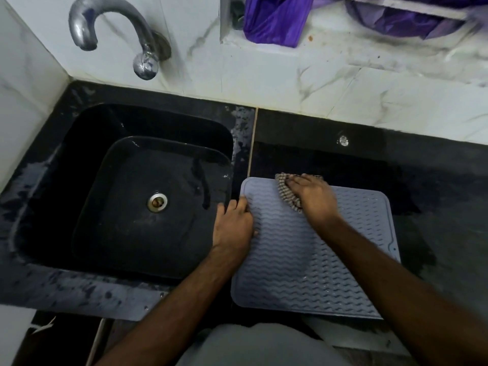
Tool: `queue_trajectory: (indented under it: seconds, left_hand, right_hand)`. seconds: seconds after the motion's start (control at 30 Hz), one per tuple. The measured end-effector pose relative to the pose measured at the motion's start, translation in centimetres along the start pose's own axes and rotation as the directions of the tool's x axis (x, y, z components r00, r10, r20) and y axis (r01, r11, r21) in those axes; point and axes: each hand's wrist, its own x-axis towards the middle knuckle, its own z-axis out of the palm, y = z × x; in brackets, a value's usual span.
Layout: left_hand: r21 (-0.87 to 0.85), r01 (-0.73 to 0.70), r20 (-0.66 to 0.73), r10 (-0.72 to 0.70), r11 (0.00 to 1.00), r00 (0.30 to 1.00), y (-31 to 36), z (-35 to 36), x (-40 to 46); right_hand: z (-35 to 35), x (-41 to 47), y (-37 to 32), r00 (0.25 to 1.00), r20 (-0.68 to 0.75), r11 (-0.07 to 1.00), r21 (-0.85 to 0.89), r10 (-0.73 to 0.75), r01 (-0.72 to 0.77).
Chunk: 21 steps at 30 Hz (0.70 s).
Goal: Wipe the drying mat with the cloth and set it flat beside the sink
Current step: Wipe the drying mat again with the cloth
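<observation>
No writing or brand shows anywhere. The sink holds only its drain, left of the left fingers. The mat lies flat on the counter just right of the sink. The left hand rests on the mat's left edge, fingers fairly straight. The right hand presses the cloth onto the mat's far edge, fingers loosely bent over it. A purple bag sits well beyond the fingers.

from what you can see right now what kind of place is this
Most likely a home kitchen counter. A black sink is sunk into the dark countertop under a curved metal tap, and a grey ridged drying mat lies beside it, against marble-look wall tiles.
</observation>
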Motion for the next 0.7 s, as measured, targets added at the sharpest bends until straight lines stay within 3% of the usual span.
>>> queue_trajectory:
  seconds: [0.1, 0.17, 0.23, 0.47, 0.7]
  left_hand:
    - [0.001, 0.002, 0.016, -0.002, 1.000, 1.000, 0.3, 0.0, 0.0]
    - [0.000, 0.006, 0.010, -0.006, 1.000, 1.000, 0.3, -0.3, 0.0]
    - [0.010, 0.006, -0.014, -0.006, 1.000, 1.000, 0.4, -0.5, -0.1]
    - [0.218, 0.003, 0.017, -0.007, 0.976, 1.000, 1.4, -1.1, -0.4]
    - [0.487, -0.084, 0.178, -0.005, 0.869, 0.984, 3.9, -2.1, 1.0]
  right_hand:
    - [-0.9, -0.4, -0.9, 0.994, -0.098, 0.992, 0.122, 0.040, -0.028]
    - [-1.0, 0.4, -4.9, 0.991, -0.129, 0.963, 0.261, -0.034, 0.067]
    - [-0.3, 0.9, -8.6, 0.986, -0.064, 0.937, 0.308, -0.151, 0.164]
    - [1.1, 0.7, -6.4, 0.972, 0.003, 0.966, 0.111, -0.236, 0.234]
    - [1.4, -1.7, -1.6, 0.993, -0.004, 0.992, 0.055, -0.115, 0.115]
